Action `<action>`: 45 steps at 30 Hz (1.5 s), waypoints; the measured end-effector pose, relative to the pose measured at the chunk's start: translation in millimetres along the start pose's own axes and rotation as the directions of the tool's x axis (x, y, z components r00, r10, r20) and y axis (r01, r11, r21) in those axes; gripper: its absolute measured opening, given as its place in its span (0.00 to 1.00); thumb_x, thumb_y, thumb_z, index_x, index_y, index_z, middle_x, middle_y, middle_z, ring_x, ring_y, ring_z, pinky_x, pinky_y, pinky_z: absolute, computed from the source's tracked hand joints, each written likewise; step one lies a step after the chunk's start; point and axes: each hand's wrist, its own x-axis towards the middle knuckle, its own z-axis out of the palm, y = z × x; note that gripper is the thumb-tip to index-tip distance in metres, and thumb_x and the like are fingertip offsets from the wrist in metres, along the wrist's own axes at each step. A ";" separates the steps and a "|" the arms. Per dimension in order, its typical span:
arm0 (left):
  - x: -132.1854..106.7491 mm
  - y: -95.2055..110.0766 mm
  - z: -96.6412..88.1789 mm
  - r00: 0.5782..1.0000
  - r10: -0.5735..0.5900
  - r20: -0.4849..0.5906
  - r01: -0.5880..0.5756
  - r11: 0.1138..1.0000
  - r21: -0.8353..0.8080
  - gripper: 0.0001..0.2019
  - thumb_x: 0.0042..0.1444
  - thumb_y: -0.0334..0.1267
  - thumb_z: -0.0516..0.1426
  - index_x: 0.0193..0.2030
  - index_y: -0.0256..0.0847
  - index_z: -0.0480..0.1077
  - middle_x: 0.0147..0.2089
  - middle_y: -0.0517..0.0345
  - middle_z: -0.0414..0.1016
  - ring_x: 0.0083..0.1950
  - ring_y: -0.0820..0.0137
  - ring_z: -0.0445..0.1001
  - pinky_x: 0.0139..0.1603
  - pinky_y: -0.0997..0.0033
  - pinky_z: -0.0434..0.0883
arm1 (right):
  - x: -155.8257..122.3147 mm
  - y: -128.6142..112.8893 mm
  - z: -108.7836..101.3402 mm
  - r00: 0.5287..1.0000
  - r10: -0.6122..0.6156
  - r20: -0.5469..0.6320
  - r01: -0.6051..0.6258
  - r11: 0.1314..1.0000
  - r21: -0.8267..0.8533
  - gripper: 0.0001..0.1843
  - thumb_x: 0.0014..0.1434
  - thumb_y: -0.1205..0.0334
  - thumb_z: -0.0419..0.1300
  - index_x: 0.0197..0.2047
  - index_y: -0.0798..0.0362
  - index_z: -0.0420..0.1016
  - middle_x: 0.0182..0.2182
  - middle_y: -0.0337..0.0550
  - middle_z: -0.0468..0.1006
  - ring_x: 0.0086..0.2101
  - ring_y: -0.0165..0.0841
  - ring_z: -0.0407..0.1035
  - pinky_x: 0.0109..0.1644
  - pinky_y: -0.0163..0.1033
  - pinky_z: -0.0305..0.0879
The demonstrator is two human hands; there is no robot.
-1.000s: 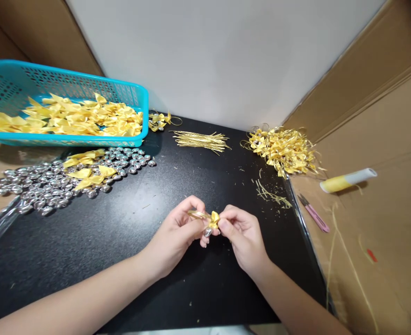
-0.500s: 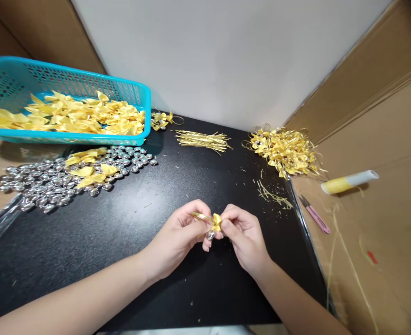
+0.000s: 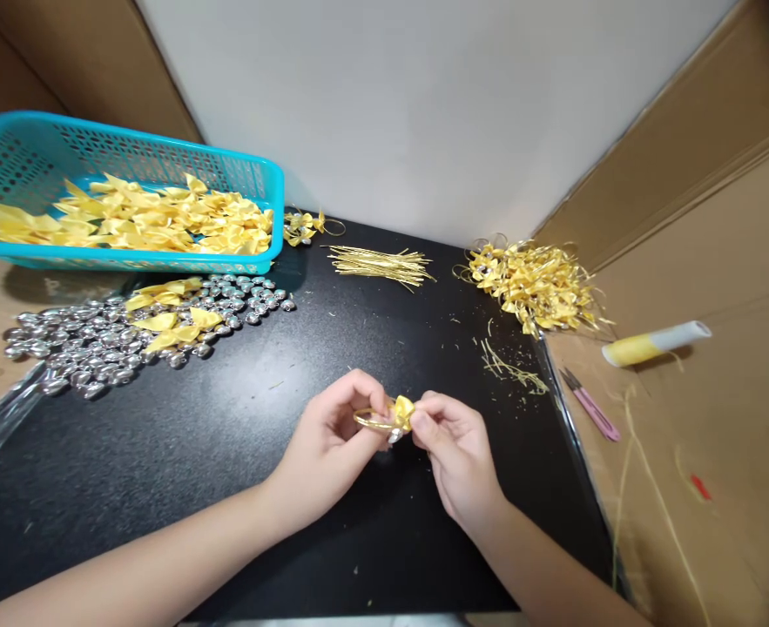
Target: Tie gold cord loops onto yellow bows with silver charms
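Observation:
Both my hands meet over the black tabletop near its front. My left hand pinches a gold wire loop. My right hand pinches a small yellow ribbon bow that joins the loop, with a silver bead hanging just below it. Fingers of both hands are closed around the piece.
A blue basket of yellow bows stands at the back left, with a pile of silver beads in front. Gold wires lie at the back, finished bows at the right. Pink scissors and a yellow-white tube rest on cardboard.
The gold wire has been bent round into a wider loop between my hands. My hands stay in nearly the same spot.

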 end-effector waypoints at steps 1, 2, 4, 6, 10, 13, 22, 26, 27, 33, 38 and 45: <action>0.9 -0.5 -0.4 0.999 -0.032 0.018 0.033 0.998 -0.053 0.08 0.56 0.33 0.61 0.29 0.39 0.66 0.26 0.63 0.71 0.25 0.77 0.70 0.29 0.78 0.68 | 1.9 -0.2 1.0 0.998 0.059 0.025 -0.061 0.995 0.084 0.14 0.55 0.53 0.66 0.26 0.54 0.75 0.22 0.35 0.66 0.23 0.24 0.58 0.24 0.31 0.53; 1.9 -1.1 -0.7 0.997 -0.062 0.040 0.066 0.992 -0.106 0.08 0.55 0.33 0.62 0.28 0.39 0.66 0.26 0.62 0.72 0.25 0.77 0.70 0.29 0.78 0.68 | 3.6 -0.7 1.9 0.993 0.111 0.049 -0.117 0.982 0.148 0.15 0.53 0.51 0.67 0.26 0.54 0.74 0.22 0.35 0.66 0.22 0.24 0.58 0.24 0.30 0.53; 3.7 -2.2 -1.0 0.992 -0.099 0.079 0.113 0.974 -0.196 0.09 0.53 0.34 0.64 0.26 0.38 0.68 0.26 0.60 0.73 0.25 0.76 0.70 0.28 0.77 0.68 | 6.0 -2.3 3.5 0.979 0.183 0.084 -0.198 0.955 0.219 0.18 0.50 0.49 0.69 0.25 0.54 0.71 0.22 0.35 0.65 0.22 0.24 0.58 0.24 0.29 0.55; 5.0 -3.3 -1.0 0.987 -0.114 0.110 0.139 0.958 -0.250 0.11 0.51 0.35 0.65 0.22 0.37 0.71 0.26 0.59 0.73 0.25 0.75 0.69 0.29 0.75 0.68 | 7.0 -3.3 4.2 0.971 0.212 0.112 -0.234 0.940 0.248 0.20 0.49 0.48 0.70 0.25 0.54 0.70 0.22 0.34 0.64 0.22 0.24 0.58 0.24 0.29 0.56; 5.1 -4.6 -1.3 0.978 -0.144 0.148 0.181 0.943 -0.279 0.09 0.50 0.36 0.67 0.22 0.38 0.77 0.27 0.56 0.74 0.26 0.74 0.69 0.29 0.73 0.68 | 6.6 -0.2 2.3 0.964 0.214 0.155 -0.250 0.931 0.265 0.20 0.50 0.47 0.69 0.25 0.53 0.69 0.23 0.33 0.62 0.23 0.24 0.59 0.26 0.30 0.59; 3.9 -5.3 -1.2 0.976 -0.158 0.150 0.193 0.945 -0.263 0.06 0.51 0.36 0.66 0.25 0.39 0.81 0.28 0.56 0.75 0.25 0.75 0.68 0.29 0.73 0.67 | 6.2 4.1 0.4 0.960 0.209 0.186 -0.254 0.928 0.271 0.19 0.52 0.47 0.68 0.26 0.52 0.68 0.25 0.34 0.63 0.25 0.26 0.63 0.28 0.33 0.64; 3.6 -4.4 3.9 0.960 -0.251 0.128 0.281 0.869 -0.407 0.04 0.48 0.37 0.68 0.31 0.41 0.83 0.26 0.57 0.77 0.25 0.76 0.68 0.27 0.76 0.66 | 6.5 3.6 3.2 0.965 0.113 0.235 -0.189 0.924 0.332 0.15 0.57 0.51 0.65 0.28 0.51 0.69 0.24 0.33 0.65 0.24 0.26 0.65 0.30 0.34 0.68; 4.1 -3.2 4.9 0.951 -0.282 0.129 0.310 0.831 -0.463 0.05 0.47 0.37 0.69 0.31 0.40 0.83 0.25 0.57 0.76 0.25 0.76 0.69 0.25 0.78 0.66 | 4.9 7.2 1.1 0.979 0.044 0.200 -0.097 0.960 0.263 0.13 0.60 0.52 0.63 0.30 0.50 0.70 0.26 0.33 0.65 0.24 0.26 0.65 0.29 0.35 0.68; 4.2 -3.2 5.0 0.950 -0.284 0.130 0.311 0.826 -0.470 0.05 0.47 0.37 0.69 0.31 0.40 0.82 0.25 0.57 0.77 0.25 0.76 0.69 0.25 0.79 0.66 | 3.9 8.1 0.3 0.985 0.011 0.171 -0.050 0.974 0.221 0.12 0.61 0.53 0.63 0.31 0.50 0.70 0.26 0.34 0.65 0.24 0.27 0.65 0.29 0.35 0.67; 3.7 -5.8 4.9 0.958 -0.261 0.120 0.287 0.848 -0.445 0.06 0.50 0.38 0.68 0.36 0.41 0.82 0.28 0.57 0.79 0.27 0.77 0.70 0.26 0.80 0.68 | -4.3 3.2 -2.4 0.975 -0.219 0.027 0.220 0.957 -0.191 0.10 0.64 0.61 0.58 0.30 0.52 0.71 0.24 0.35 0.64 0.25 0.27 0.59 0.29 0.34 0.58; 0.7 -9.8 2.7 0.968 -0.245 0.063 0.251 0.896 -0.366 0.08 0.53 0.39 0.67 0.40 0.42 0.79 0.29 0.60 0.77 0.28 0.78 0.71 0.28 0.81 0.69 | -5.5 -0.9 -2.9 0.936 -0.349 0.050 0.344 0.875 -0.340 0.09 0.63 0.68 0.56 0.30 0.52 0.69 0.22 0.32 0.58 0.24 0.25 0.55 0.28 0.32 0.54; 0.1 -8.2 1.9 0.965 -0.251 0.080 0.262 0.879 -0.398 0.09 0.54 0.38 0.66 0.37 0.41 0.71 0.25 0.66 0.73 0.24 0.80 0.69 0.27 0.82 0.68 | -1.7 -6.3 -5.4 0.902 -0.411 0.130 0.427 0.809 -0.403 0.09 0.60 0.73 0.57 0.30 0.53 0.69 0.22 0.31 0.57 0.24 0.24 0.55 0.28 0.31 0.54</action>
